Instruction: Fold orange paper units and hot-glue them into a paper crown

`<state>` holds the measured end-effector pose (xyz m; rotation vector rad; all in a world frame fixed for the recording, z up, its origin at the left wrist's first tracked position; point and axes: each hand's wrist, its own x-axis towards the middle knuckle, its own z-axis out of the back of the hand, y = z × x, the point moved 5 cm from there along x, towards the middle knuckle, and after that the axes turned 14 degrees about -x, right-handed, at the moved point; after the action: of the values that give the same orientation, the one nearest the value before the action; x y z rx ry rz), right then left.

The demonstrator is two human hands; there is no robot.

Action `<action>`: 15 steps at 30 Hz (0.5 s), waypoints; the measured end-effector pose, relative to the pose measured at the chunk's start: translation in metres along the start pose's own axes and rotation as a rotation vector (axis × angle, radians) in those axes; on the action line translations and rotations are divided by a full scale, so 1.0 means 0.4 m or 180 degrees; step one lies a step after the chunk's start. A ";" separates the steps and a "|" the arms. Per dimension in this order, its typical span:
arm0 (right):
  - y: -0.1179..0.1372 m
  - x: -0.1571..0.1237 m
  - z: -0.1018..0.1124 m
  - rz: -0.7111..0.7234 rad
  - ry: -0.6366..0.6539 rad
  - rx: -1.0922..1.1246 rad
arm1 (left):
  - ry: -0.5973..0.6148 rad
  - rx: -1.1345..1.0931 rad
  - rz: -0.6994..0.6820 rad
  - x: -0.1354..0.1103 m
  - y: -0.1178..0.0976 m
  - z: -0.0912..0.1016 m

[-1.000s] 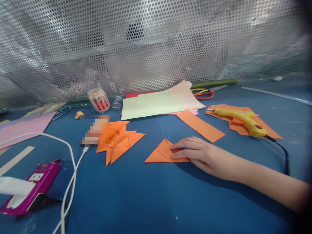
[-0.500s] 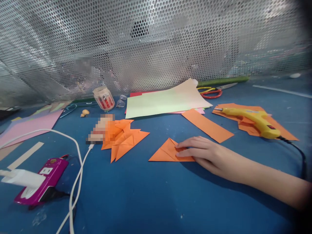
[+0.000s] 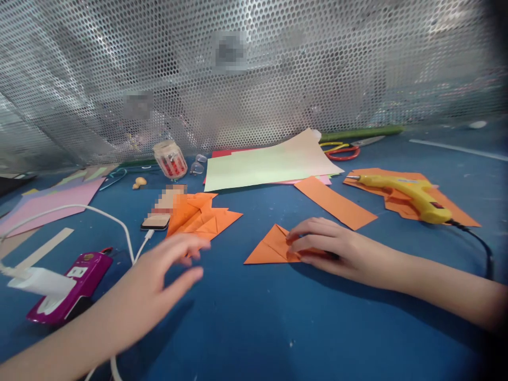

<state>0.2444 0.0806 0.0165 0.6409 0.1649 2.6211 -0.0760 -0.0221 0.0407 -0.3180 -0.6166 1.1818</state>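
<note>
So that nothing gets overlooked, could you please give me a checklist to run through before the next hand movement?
1. Right hand on the folded orange paper triangle: ok.
2. Left hand open, holding nothing: ok.
3. Yellow pistol-shaped glue gun apart from both hands: ok.
4. Metal scissors with red and yellow handles apart from both hands: ok.
5. Thin white cable fully visible: not ok, left forearm hides part.
6. Triangle's covered corner flat: cannot tell.

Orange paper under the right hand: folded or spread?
Folded: the orange paper under the right hand shows a triangular outline with crease lines.
</note>
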 end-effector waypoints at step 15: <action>-0.063 -0.020 -0.002 -0.1041 0.0025 0.0716 | 0.0020 -0.0953 0.0085 0.207 -0.054 -0.095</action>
<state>0.2600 0.0996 0.0074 0.6188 0.5271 2.3070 -0.0166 0.0503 0.0456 -0.5843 -0.7874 1.1131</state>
